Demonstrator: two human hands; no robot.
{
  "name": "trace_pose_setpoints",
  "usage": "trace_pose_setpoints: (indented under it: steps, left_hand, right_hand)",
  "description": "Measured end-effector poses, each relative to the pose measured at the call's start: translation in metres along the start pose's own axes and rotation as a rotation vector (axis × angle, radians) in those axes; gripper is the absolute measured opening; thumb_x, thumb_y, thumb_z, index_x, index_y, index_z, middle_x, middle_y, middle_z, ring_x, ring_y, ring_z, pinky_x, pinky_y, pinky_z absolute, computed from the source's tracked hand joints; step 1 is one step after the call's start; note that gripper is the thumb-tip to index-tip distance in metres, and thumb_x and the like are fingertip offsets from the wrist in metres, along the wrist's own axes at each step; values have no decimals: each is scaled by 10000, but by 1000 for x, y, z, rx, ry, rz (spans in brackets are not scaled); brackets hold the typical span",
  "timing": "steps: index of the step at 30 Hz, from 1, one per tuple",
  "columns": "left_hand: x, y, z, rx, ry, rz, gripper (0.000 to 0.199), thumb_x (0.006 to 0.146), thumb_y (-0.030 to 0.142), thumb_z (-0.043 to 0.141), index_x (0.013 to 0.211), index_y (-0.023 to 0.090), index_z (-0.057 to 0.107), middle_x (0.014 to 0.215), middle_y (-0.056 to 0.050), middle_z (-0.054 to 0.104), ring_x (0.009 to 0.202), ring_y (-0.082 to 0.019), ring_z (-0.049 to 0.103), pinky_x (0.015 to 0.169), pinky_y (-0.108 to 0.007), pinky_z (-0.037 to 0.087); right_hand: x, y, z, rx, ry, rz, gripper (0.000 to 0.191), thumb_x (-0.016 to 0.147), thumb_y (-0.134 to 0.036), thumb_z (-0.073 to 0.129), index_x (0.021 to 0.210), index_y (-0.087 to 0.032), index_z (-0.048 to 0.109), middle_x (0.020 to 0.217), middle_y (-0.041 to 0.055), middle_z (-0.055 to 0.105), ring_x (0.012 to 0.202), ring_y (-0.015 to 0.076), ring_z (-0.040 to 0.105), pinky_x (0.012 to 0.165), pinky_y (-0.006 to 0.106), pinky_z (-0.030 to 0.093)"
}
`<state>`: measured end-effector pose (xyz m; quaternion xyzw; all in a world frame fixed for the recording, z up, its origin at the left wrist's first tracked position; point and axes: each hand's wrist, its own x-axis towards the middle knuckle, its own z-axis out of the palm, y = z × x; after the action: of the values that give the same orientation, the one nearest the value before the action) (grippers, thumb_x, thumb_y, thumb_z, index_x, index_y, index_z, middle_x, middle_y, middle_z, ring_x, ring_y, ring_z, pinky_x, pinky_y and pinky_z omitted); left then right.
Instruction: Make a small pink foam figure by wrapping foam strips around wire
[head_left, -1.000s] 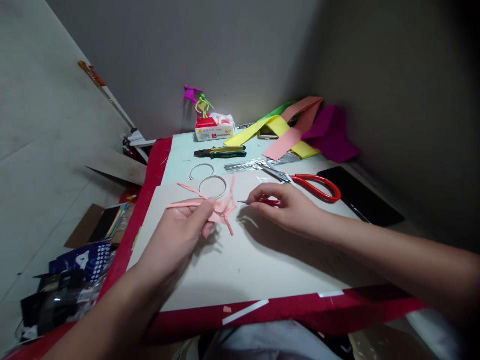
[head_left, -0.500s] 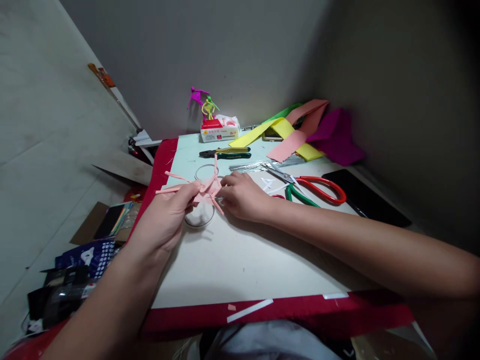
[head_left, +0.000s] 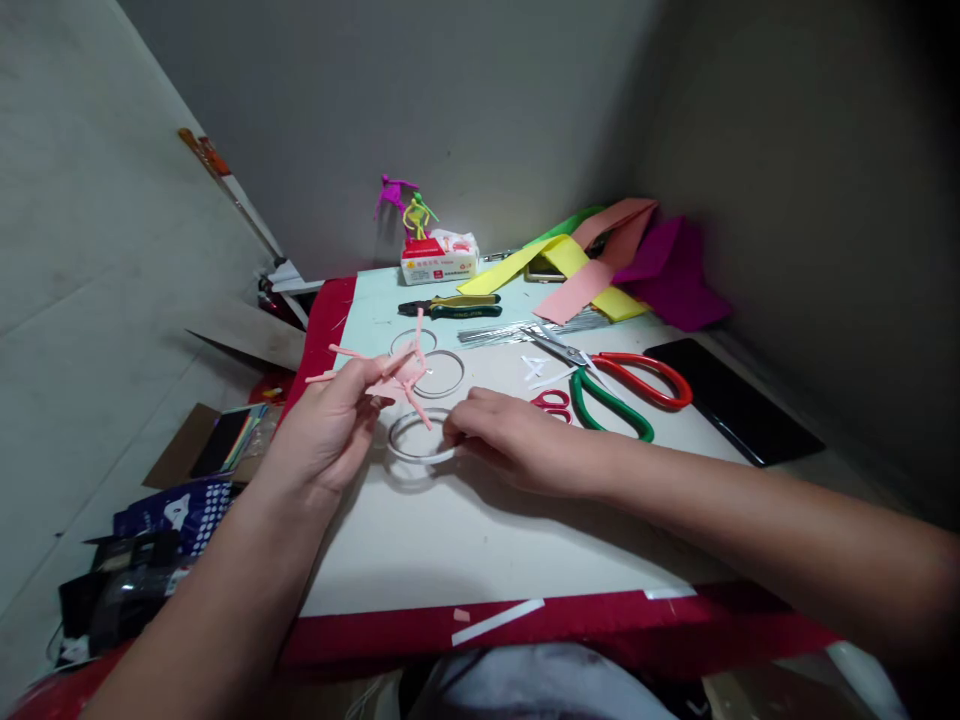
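While the left hand (head_left: pixel 322 430) lifts a knot of pink craft strips (head_left: pixel 405 375) above the work surface, the right hand (head_left: pixel 517 445) lies low on a white board (head_left: pixel 487 540). From where I stand, the left fingers (head_left: pixel 367 385) look curled and bunched, their tips pinching the knot at its middle, and loose pink ends stick out past them on several sides. The right fingers (head_left: pixel 472 410) are stretched forward and loosely pressed together, their tips touching the right edge of a thin metal ring (head_left: pixel 420 437) that lies flat on the board just below the knot.

Just beyond those fingertips, a second ring (head_left: pixel 439 374) lies to the right of the knot, and a third ring (head_left: pixel 411 340) sits farther on, partly behind the strips. Right of the right fingers lie small red-handled scissors (head_left: pixel 553 402), green-handled scissors (head_left: pixel 607 405) and larger red-handled scissors (head_left: pixel 645 378). Farther beyond the fingertips are pliers (head_left: pixel 450 308) with yellow and green handles, a bundle of metal wires (head_left: pixel 517 330), and yellow sheets (head_left: pixel 559 262), pink sheets (head_left: pixel 577 290) and magenta sheets (head_left: pixel 675 275). A tissue packet (head_left: pixel 439 258) stands beyond the pliers, and a black tablet (head_left: pixel 731 400) lies well to the right.
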<state>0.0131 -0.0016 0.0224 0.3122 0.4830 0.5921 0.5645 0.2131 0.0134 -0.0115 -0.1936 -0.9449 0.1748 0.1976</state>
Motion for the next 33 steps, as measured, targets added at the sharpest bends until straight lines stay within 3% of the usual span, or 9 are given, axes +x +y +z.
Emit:
trace_pose_setpoints:
  steps: [4, 8, 11, 13, 16, 19, 23, 29, 33]
  left_hand:
    - [-7, -16, 6, 83, -109, -55, 106, 700, 182, 691, 750, 122, 764, 811, -54, 751, 825, -187, 664, 751, -244, 528]
    - [-17, -26, 15, 244, -244, -94, 147, 736, 182, 629, 750, 172, 775, 855, -46, 758, 862, -216, 664, 802, -294, 506]
    - [-23, -23, 18, 396, -371, -76, 223, 757, 187, 610, 573, 181, 738, 1057, -77, 735, 1133, -280, 581, 964, -333, 423]
    - [-27, -19, 19, 623, -523, -37, 236, 782, 192, 587, 620, 195, 758, 1154, -82, 707, 1317, -292, 424, 1054, -351, 337]
    - [-32, -16, 20, 732, -645, -49, 303, 799, 171, 552, 571, 217, 746, 1029, -80, 748, 1338, -287, 400, 1064, -369, 321]
    - [-35, -18, 21, 774, -679, -75, 332, 805, 154, 533, 549, 214, 736, 808, -87, 757, 1284, -288, 462, 1040, -371, 347]
    - [-39, -19, 23, 823, -689, -154, 334, 847, 211, 526, 608, 167, 756, 648, -88, 712, 937, -280, 652, 807, -350, 482]
    - [-45, -18, 28, 816, -630, -181, 249, 843, 204, 562, 737, 120, 771, 754, -77, 724, 674, -165, 629, 611, -257, 467]
    - [-46, -18, 29, 782, -618, -183, 281, 835, 201, 566, 624, 111, 727, 728, -72, 711, 638, -147, 610, 579, -243, 470]
  right_hand:
    - [-31, -1, -15, 203, -32, 108, 172, 924, -115, 462, 1017, -155, 601, 954, 68, 630, 874, 166, 540, 769, 277, 420]
    - [-45, 9, -21, 287, 0, 195, 130, 916, -148, 515, 975, -156, 631, 904, 58, 647, 842, 165, 556, 765, 286, 429]
    - [-46, 15, -24, 298, 100, 193, 103, 897, -141, 549, 948, -156, 638, 863, 52, 645, 805, 158, 558, 737, 278, 431]
    - [-47, 17, -24, 266, 199, 164, 96, 885, -125, 558, 942, -151, 630, 852, 55, 639, 793, 157, 552, 718, 274, 429]
    - [-47, 17, -21, 208, 316, 92, 86, 879, -109, 559, 936, -143, 614, 833, 61, 641, 779, 159, 532, 700, 278, 427]
    - [-47, 15, -17, 214, 348, 34, 62, 886, -122, 565, 928, -139, 607, 818, 66, 653, 759, 161, 513, 693, 290, 430]
    - [-46, 11, -14, 266, 371, -11, 51, 894, -162, 585, 918, -127, 614, 809, 80, 663, 743, 162, 513, 695, 303, 439]
    - [-46, 11, -11, 346, 412, 27, 103, 883, -159, 610, 975, -113, 624, 880, 105, 668, 834, 172, 584, 748, 307, 479]
    - [-45, 12, -8, 359, 462, 71, 122, 859, -155, 641, 972, -108, 644, 922, 111, 651, 877, 171, 606, 783, 304, 494]
